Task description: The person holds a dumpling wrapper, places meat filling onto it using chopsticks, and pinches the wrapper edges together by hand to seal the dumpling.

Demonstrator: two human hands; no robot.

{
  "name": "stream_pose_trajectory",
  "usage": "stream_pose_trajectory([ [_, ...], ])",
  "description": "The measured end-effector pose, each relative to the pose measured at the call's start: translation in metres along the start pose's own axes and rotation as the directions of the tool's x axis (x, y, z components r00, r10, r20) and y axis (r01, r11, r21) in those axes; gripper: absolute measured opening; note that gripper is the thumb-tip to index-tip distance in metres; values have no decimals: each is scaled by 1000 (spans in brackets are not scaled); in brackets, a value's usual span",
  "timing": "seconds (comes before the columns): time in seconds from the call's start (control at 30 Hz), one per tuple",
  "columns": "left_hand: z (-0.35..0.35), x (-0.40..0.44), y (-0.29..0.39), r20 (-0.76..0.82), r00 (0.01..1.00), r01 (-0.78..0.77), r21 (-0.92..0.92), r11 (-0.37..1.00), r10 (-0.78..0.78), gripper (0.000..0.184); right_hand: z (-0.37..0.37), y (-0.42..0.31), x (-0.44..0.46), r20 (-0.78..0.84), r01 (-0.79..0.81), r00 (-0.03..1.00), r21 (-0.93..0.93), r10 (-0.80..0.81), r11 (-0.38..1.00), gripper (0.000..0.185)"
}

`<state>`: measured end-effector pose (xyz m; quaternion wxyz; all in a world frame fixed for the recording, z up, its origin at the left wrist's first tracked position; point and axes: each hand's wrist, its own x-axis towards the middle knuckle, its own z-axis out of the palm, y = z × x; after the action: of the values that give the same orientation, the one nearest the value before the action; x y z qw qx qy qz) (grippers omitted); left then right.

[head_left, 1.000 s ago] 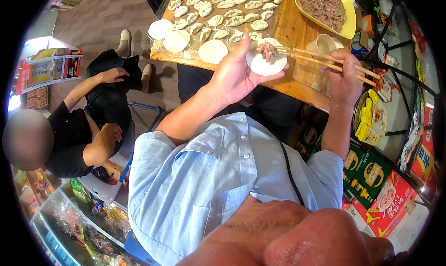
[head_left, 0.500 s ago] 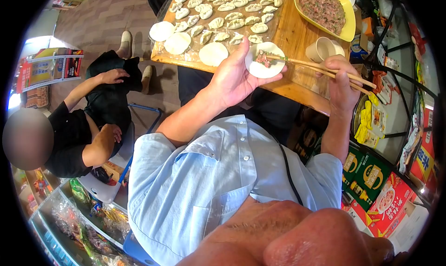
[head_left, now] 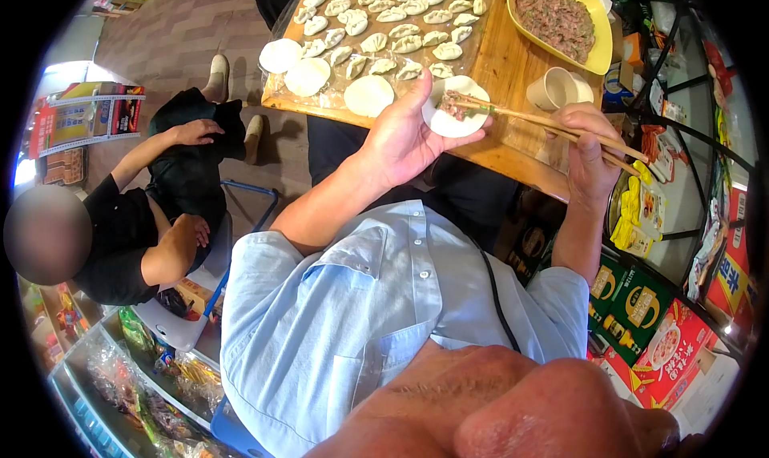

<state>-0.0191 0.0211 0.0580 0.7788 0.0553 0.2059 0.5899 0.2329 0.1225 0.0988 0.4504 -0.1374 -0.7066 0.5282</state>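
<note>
My left hand holds a round white dough wrapper on its fingers, thumb raised beside it. Some pinkish minced filling lies on the wrapper. In my right hand is a pair of wooden chopsticks, their tips touching the filling. Several folded dumplings sit in rows on a film-covered board. Three flat wrappers lie along its near edge, one of them left of my left hand. Beyond my right hand stands a yellow tray of minced filling.
Paper cups stand on the wooden table near my right hand. At the left, a person in black sits on a chair. Shelves with packets are at the lower left; boxes and a black rack are at the right.
The chopsticks have swung to a flatter angle, and their tips have moved left, pressing the filling onto the wrapper. My left hand has shifted slightly to the left with the wrapper.
</note>
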Motion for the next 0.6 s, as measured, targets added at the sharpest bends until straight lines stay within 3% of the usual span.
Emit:
stream_pose_trajectory([
  [0.6,-1,-1,0,-39,999,0,17,1000,1,71,1,3,-3,-137,-59,988,68,68,996,38],
])
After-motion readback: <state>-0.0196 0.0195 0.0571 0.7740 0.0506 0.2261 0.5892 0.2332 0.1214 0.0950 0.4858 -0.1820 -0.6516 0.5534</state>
